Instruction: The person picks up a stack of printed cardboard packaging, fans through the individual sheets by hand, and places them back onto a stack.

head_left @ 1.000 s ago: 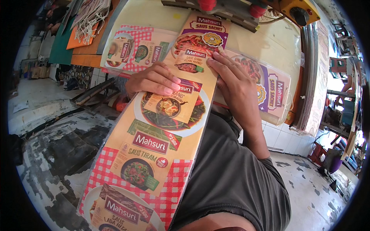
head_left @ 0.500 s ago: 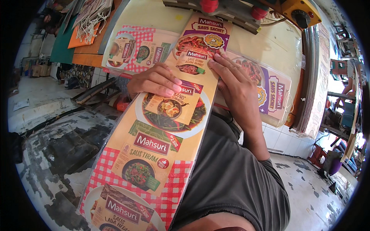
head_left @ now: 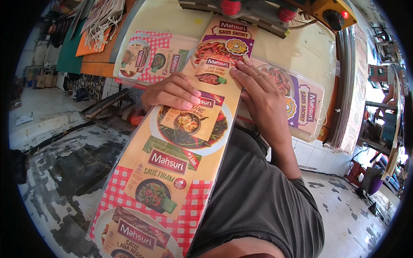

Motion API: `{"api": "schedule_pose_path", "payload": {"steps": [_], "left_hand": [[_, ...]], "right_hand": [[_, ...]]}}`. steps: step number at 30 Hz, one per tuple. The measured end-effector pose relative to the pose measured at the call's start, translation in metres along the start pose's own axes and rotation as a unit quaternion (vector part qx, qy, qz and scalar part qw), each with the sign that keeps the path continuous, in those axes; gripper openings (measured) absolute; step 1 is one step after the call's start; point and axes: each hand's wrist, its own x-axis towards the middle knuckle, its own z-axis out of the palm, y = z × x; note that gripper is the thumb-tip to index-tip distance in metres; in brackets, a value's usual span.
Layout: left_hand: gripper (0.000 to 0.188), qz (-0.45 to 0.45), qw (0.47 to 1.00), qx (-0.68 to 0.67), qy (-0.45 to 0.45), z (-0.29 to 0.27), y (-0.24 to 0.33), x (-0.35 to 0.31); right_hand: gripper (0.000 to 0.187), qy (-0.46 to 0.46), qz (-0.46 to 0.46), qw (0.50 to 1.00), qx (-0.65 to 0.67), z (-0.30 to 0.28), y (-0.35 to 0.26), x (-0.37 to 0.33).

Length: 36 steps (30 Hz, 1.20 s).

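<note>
A long printed display board (head_left: 172,142) in clear plastic film slants from the machine bar at the top down across my lap. Food pictures, red checks and a purple panel cover it. My left hand (head_left: 172,91) is closed over its left edge, fingers bent on top and thumb hidden. On the opposite edge my right hand (head_left: 260,88) lies with long, close fingers over the board; its thumb is partly hidden at the edge. The far end of the board meets the dark machine bar (head_left: 241,19), which bears red knobs (head_left: 230,7). Whether it lies inside the bar cannot be seen.
More printed boards lie on the pale tabletop, one at left (head_left: 150,56) and one at right (head_left: 301,99). A yellow control box (head_left: 333,15) with a black dial stands top right. Boards with white strings (head_left: 101,26) hang at left; a tall stack (head_left: 350,86) stands at right.
A red light now glows on the yellow control box. The view has shifted slightly, and board and hands sit a little further left in it. Both hands keep their places on the board.
</note>
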Motion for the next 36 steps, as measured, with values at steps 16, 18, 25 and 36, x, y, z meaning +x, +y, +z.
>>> {"api": "schedule_pose_path", "payload": {"steps": [16,18,25,36], "left_hand": [[0.028,-0.025,0.999,-0.008,-0.019,-0.0029,0.0072,0.0080],[0.028,-0.025,0.999,-0.005,-0.026,-0.0044,0.0088,0.0081],[0.028,-0.012,1.000,-0.005,-0.021,-0.0031,0.0049,0.0053],[0.027,-0.013,1.000,0.005,0.017,0.0045,0.0053,0.0045]], "right_hand": [[0.048,-0.002,-0.002,1.000,-0.004,0.0017,0.0021,-0.0007],[0.048,-0.003,-0.004,1.000,-0.004,0.0014,0.0013,-0.0005],[0.047,-0.003,-0.003,1.000,-0.001,0.0013,0.0016,-0.0005],[0.046,-0.002,0.000,1.000,-0.005,0.0006,0.0009,-0.0003]]}}
